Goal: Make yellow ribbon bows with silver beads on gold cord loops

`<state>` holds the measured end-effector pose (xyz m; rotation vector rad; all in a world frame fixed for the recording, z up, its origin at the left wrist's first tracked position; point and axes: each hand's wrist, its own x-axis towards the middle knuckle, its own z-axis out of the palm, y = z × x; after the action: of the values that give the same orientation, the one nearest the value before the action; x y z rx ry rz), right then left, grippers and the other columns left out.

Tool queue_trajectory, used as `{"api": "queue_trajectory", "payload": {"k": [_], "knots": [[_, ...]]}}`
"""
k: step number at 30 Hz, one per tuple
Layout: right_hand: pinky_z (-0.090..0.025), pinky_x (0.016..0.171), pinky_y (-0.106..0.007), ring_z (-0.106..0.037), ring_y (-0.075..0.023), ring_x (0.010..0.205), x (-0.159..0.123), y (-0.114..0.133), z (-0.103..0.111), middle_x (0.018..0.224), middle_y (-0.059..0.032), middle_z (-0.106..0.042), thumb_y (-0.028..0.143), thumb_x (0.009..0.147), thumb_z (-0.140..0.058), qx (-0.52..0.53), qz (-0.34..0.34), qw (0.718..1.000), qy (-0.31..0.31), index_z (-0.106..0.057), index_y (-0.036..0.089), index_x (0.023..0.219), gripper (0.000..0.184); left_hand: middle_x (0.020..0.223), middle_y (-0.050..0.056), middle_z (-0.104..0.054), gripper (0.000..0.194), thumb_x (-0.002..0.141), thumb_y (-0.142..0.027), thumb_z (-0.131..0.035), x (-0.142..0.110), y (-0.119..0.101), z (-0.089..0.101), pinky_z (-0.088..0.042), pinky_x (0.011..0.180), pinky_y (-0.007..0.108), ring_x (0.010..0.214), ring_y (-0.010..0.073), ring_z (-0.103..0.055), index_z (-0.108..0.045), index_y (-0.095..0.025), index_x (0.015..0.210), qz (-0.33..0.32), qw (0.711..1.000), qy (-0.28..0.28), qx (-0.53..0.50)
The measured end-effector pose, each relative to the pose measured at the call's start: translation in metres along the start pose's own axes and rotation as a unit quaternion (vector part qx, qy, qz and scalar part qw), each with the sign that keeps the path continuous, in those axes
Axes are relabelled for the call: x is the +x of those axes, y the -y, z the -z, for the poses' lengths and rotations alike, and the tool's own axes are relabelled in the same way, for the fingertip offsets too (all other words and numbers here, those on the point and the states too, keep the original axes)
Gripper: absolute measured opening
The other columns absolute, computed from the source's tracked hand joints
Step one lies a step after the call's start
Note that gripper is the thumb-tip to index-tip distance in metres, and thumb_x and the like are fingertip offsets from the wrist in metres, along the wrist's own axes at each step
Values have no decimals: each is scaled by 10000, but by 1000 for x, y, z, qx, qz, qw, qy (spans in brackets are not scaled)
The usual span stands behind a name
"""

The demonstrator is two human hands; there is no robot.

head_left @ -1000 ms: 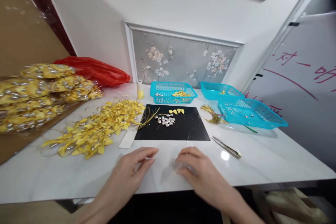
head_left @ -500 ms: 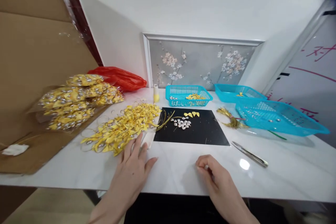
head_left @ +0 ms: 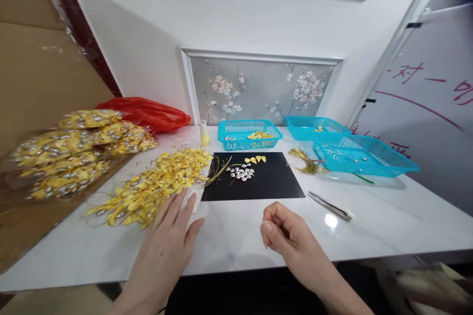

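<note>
My left hand (head_left: 168,236) lies with fingers apart on the white table, its fingertips beside a folded white tissue (head_left: 195,201) and the near edge of a pile of yellow ribbon pieces with silver beads (head_left: 158,179). Curled loosely into a fist, my right hand (head_left: 286,231) rests by the table's front edge; nothing shows between its fingers. Ahead of both hands is a black mat (head_left: 258,189). On it are several silver beads (head_left: 243,173), a few yellow ribbon leaves (head_left: 255,159) and thin gold-green wires (head_left: 219,171). Metal tweezers (head_left: 328,205) lie right of the mat.
A blue basket (head_left: 251,141) with yellow pieces stands behind the mat, beside a small glue bottle (head_left: 204,134). Two more blue trays (head_left: 314,125) (head_left: 369,157) sit right, near a wire bundle (head_left: 308,163). Bagged yellow pieces (head_left: 74,150) and a red plastic bag (head_left: 148,115) are left.
The view has swung a little to the right, so most things sit further left in the picture. Both hands keep about the same pose; the right fist has turned slightly.
</note>
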<state>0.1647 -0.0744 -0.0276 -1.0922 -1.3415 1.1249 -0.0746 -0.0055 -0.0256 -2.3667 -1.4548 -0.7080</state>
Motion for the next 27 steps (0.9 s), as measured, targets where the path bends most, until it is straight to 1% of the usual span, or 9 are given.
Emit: {"api": "queue_trajectory", "payload": {"k": [2,4,8,12,17,20,23,25,27], "knots": [[-309,566,-243,-412,-123,624,-1,4,-2,682,37,-508,424,992,-485,17,2,1000,19,-456,216,846,256,1303,156,-693,442,952,-385,-471,0,-11,10,-526,1009,432,1175,314,-657,-640,-136,1275,-2,994,-25,-103],[-312,569,-243,-415,-119,620,-1,7,-5,685,40,-517,391,998,-481,23,5,999,35,-459,216,846,233,1152,70,-778,352,913,-381,-576,0,-26,20,-602,873,332,968,252,-751,-687,-230,1212,9,974,-18,-224],[-342,599,-251,-433,-119,621,-2,9,-10,696,40,-536,354,1000,-480,-3,18,999,50,-470,217,841,210,1005,21,-822,245,848,-253,-672,2,-48,27,-621,762,256,817,207,-778,-764,-278,1073,-27,937,21,-347],[-349,607,-249,-454,-121,628,-3,11,-12,696,43,-544,311,996,-474,-45,22,997,56,-480,219,845,178,838,15,-820,165,824,-145,-674,8,-55,26,-596,695,191,727,173,-769,-777,-231,919,-44,922,-5,-386],[-349,600,-243,-469,-122,621,-2,13,-15,678,44,-536,268,977,-473,-70,22,996,49,-466,220,820,164,665,-20,-717,189,865,-131,-586,10,-58,27,-522,563,179,576,130,-678,-701,-228,750,-66,918,33,-390],[-353,593,-243,-479,-126,625,-4,13,-16,679,40,-543,286,982,-464,-74,29,996,40,-467,222,832,163,640,-33,-659,208,907,-205,-544,7,-59,26,-486,548,207,557,136,-623,-643,-240,727,-40,927,59,-369],[-372,591,-241,-493,-130,619,-4,12,-15,697,42,-563,276,976,-478,-82,39,995,32,-484,228,934,64,622,-44,-589,238,929,-266,-510,4,-61,26,-448,545,227,549,143,-550,-588,-244,706,15,923,95,-372],[-392,608,-245,-515,-133,624,-4,9,-14,716,41,-576,230,938,-535,-117,57,991,20,-515,230,993,58,693,-26,-596,251,935,-315,-510,4,-62,28,-454,588,235,621,155,-553,-566,-239,703,60,892,123,-430],[-411,636,-248,-544,-138,650,-4,5,-13,743,26,-589,175,910,-558,-165,84,983,7,-578,229,939,65,835,8,-637,283,929,-381,-540,3,-63,30,-490,681,248,752,174,-583,-557,-229,692,122,814,153,-547]]}}
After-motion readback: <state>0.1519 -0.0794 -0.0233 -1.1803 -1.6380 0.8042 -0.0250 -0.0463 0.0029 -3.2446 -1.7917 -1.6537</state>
